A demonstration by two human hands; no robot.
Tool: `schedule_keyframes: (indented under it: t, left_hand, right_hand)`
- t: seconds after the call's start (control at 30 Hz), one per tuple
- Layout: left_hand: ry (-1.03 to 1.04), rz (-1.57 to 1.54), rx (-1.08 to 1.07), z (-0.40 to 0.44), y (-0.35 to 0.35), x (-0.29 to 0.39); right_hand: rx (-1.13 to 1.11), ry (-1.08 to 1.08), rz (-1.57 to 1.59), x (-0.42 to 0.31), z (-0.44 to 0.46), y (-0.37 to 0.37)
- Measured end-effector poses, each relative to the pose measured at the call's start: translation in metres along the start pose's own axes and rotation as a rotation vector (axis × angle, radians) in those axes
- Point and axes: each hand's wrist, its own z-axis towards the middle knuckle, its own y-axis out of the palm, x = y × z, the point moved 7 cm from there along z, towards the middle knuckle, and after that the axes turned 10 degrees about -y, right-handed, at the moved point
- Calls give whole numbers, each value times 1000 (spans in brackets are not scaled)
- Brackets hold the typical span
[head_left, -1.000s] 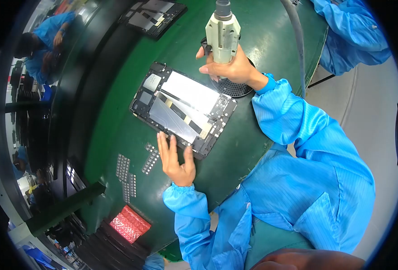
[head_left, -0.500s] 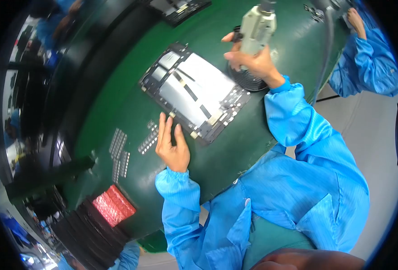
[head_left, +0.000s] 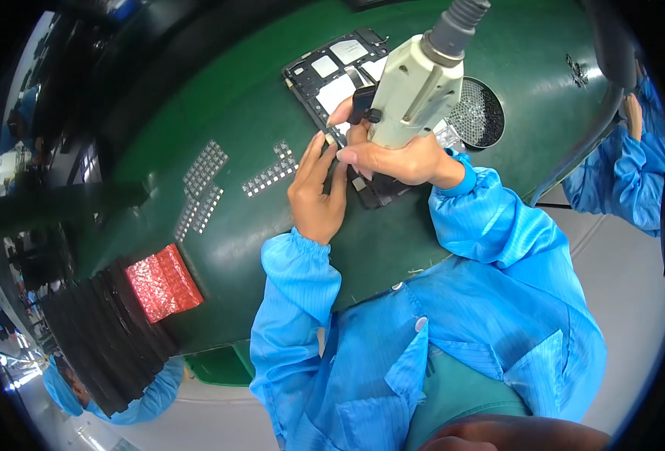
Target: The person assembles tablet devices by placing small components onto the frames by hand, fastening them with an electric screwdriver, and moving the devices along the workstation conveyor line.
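Note:
My right hand [head_left: 411,159] is wrapped around a pale electric screwdriver [head_left: 415,90], held over an opened tablet [head_left: 325,66]. The tablet lies flat, with black frame parts and silvery panels showing. The screwdriver and my right hand hide much of its right half, and the driver's tip cannot be made out. My left hand [head_left: 317,192] lies along the tablet's near left edge, fingers stretched out and fingertips close to my right hand. Beside the screwdriver stands a round dish [head_left: 490,113] with a perforated plate and dark small pieces in it.
Strips of small square parts [head_left: 206,169] and another strip [head_left: 268,177] lie left of my left hand. A red bubble-wrap packet [head_left: 163,284] sits against a black ribbed stack [head_left: 107,331]. Small dark pieces [head_left: 576,71] lie far right, near another person's sleeve [head_left: 622,180].
My right hand has brought the screwdriver from beside the tablet to over its near edge. My left hand stays at that edge, its fingertips now near my right hand. The camera view has shifted.

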Motion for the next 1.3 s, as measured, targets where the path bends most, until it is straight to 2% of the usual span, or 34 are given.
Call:
schedule_keyframes:
  t: [0.1,0.23,0.33,0.43,0.5,0.53,0.67,0.83,0.93,1.03,1.1,1.17,1.3]
  left_hand:
    - [-4,-3,-7,-1,0,-1]
    - [4,-15,17,-2,-2,0]
    - [118,42,108,-1,-9,9]
    - [179,336,118,1,-16,3]
    - [47,467,80,3,-21,-14]
    - [-1,540,87,3,-25,-19]
    - [-152,687,128,6,-42,-30]
    - [-172,751,177,6,-49,-32]
    - [3,654,178,4,-43,-27]
    - [259,297,101,-8,-17,2]
    - [367,159,-73,-22,14,36]
    - [436,337,-238,-34,41,64]
    - [339,490,-140,-31,40,50]
  right_hand:
    - [-35,90,-42,10,-3,3]
    - [-27,97,-50,16,-7,2]
    - [-24,71,-61,17,-6,3]
    - [-72,95,-83,19,-8,4]
    - [-132,152,-150,17,-10,8]
    - [-179,21,-210,15,-8,8]
    - [-255,-189,-391,3,-10,19]
    - [-163,-228,-326,9,-12,16]
    - [-110,-36,-170,9,-11,5]
    - [125,-76,-167,-12,-5,-22]
    - [226,-164,-166,-22,-2,-42]
    - [278,-197,-159,-26,0,-58]
    - [296,-182,-213,-32,-2,-75]
